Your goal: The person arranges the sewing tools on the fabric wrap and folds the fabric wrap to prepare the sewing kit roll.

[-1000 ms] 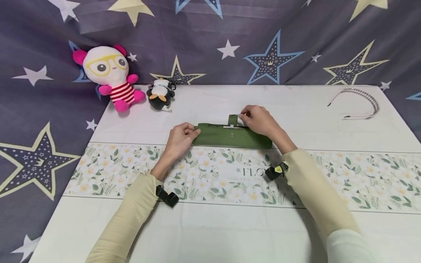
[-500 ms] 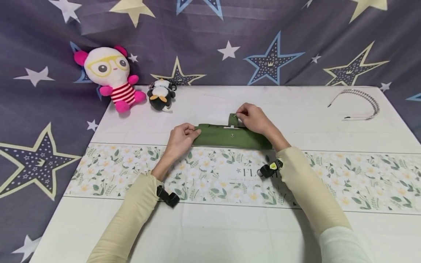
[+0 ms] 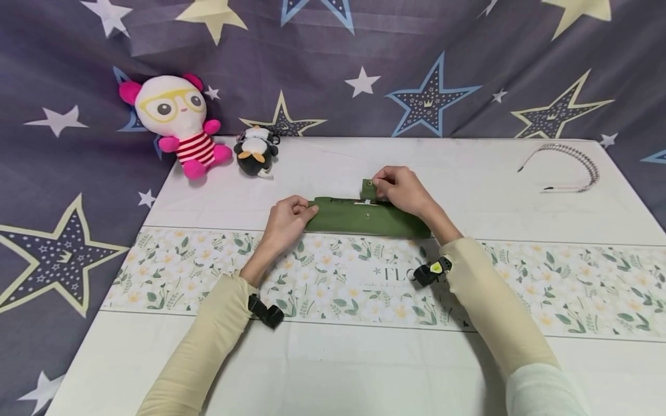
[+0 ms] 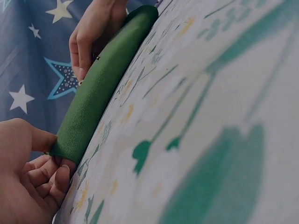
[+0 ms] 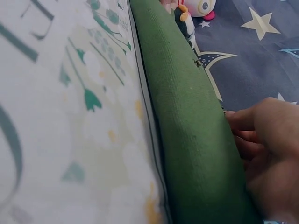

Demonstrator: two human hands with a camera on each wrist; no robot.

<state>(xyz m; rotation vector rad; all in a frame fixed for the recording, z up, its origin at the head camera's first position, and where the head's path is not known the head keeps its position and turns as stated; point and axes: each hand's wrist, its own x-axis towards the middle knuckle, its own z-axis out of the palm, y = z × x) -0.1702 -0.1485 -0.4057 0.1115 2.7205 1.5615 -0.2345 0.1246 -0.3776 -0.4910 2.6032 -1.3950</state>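
A long green fabric pouch [image 3: 354,218] lies on the table, with a metal snap stud on its front and a slim opening along its top edge, where something white shows. My left hand [image 3: 288,218] pinches the pouch's left end between thumb and fingers; in the left wrist view the thumb lies over the end of the green fabric [image 4: 88,109]. Behind the opening stands a short green strap [image 3: 368,189] with a snap at its tip. My right hand [image 3: 404,188] pinches this strap by its right side. In the right wrist view the pouch body hides part of those fingertips.
A pink and white plush panda [image 3: 179,118] and a small penguin plush [image 3: 255,151] sit at the back left. A headband [image 3: 585,163] lies at the back right. A flower-printed band [image 3: 333,277] crosses the white table [image 3: 333,364]. Star-printed cloth [image 3: 312,58] hangs behind.
My right hand has shifted slightly left on the strap, its fingertips now nearer the snap. The left hand and the pouch keep their places.
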